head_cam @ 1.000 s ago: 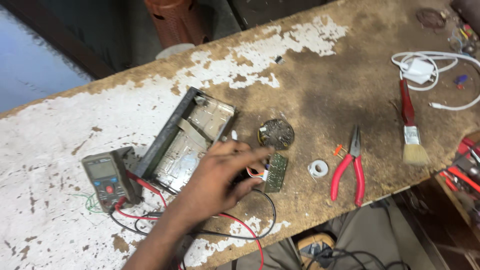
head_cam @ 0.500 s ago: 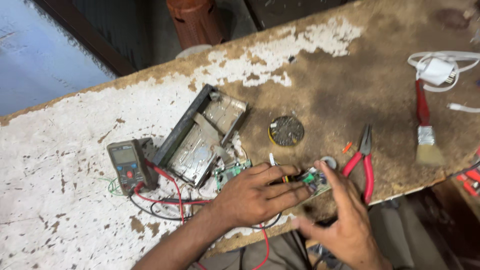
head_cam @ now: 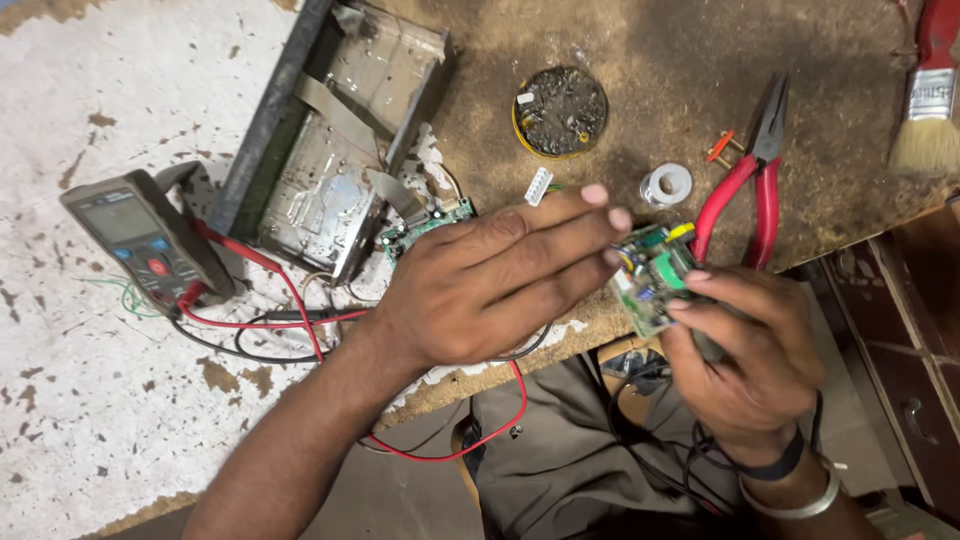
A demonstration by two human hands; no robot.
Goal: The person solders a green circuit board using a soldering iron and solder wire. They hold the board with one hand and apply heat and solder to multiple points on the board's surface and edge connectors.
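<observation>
My right hand point(head_cam: 750, 355) grips a small green circuit board point(head_cam: 650, 275) at the bench's front edge. My left hand point(head_cam: 490, 280) reaches across from the left with fingers stretched out, their tips touching the board's upper left side. Just behind my left hand lies another green board point(head_cam: 425, 228) joined by a flat ribbon cable to an opened metal chassis point(head_cam: 330, 140). A grey multimeter point(head_cam: 140, 240) lies at the left, its red and black leads point(head_cam: 270, 320) running under my left wrist.
Red-handled pliers point(head_cam: 750, 180) lie right of the held board, beside a small white spool point(head_cam: 667, 185). A round tin of dark residue point(head_cam: 560, 110) sits behind. A red-handled paintbrush point(head_cam: 930, 95) lies at the far right. A wooden drawer front point(head_cam: 900, 370) stands below right.
The view has closed in on the bench edge. My right hand has lifted the small board higher, and my left fingers have straightened out against it.
</observation>
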